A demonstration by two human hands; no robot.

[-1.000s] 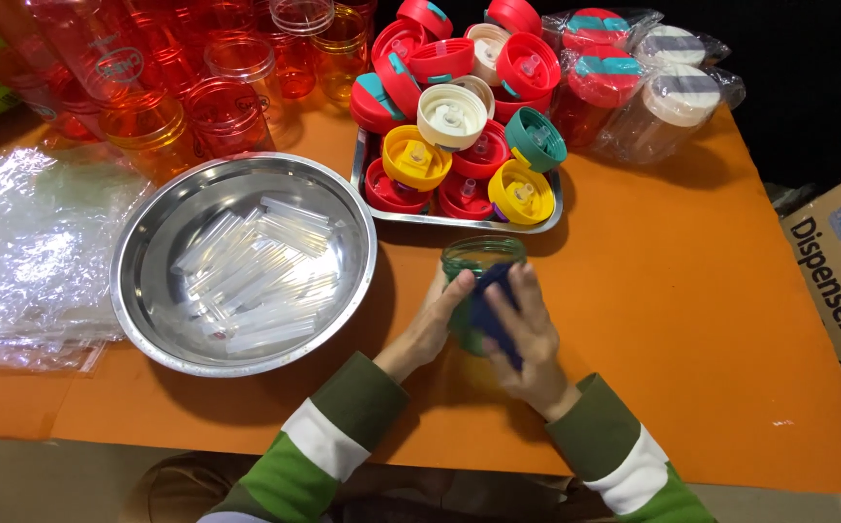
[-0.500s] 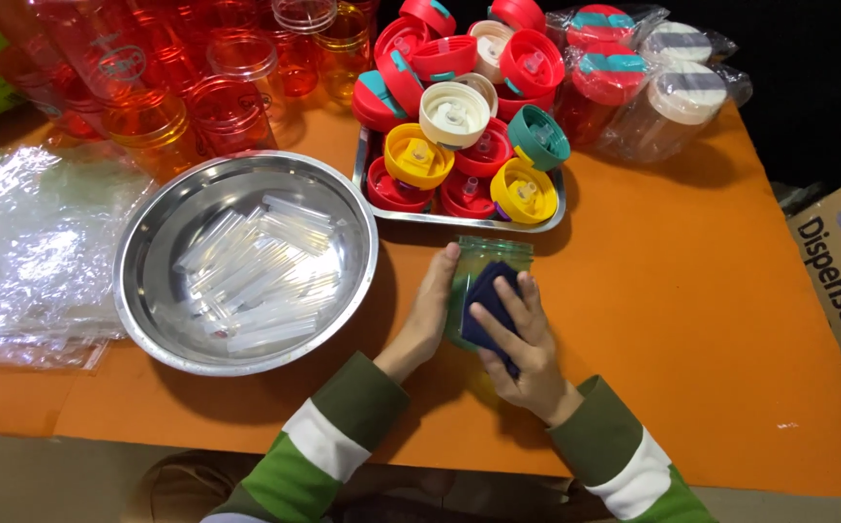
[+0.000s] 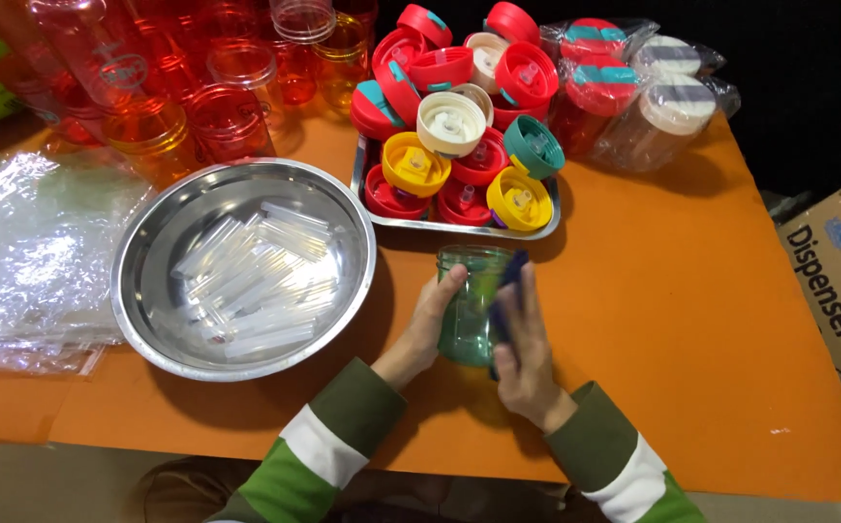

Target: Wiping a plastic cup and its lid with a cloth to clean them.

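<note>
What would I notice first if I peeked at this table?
Probably the tray at the back, piled with red, yellow, teal and cream lids. Left of it sits a shiny metal bowl full of clear tubes. In front, the left hand and right hand hold a see-through green cup.

An orange desk is seen, with a round steel bowl of clear tubes set left of centre and a flat steel tray heaped with coloured lids just behind the middle. Crumpled clear plastic bags are spread along the left edge. Red and orange clear jars are crowded at the back left; bagged lidded jars are laid at the back right.
</note>
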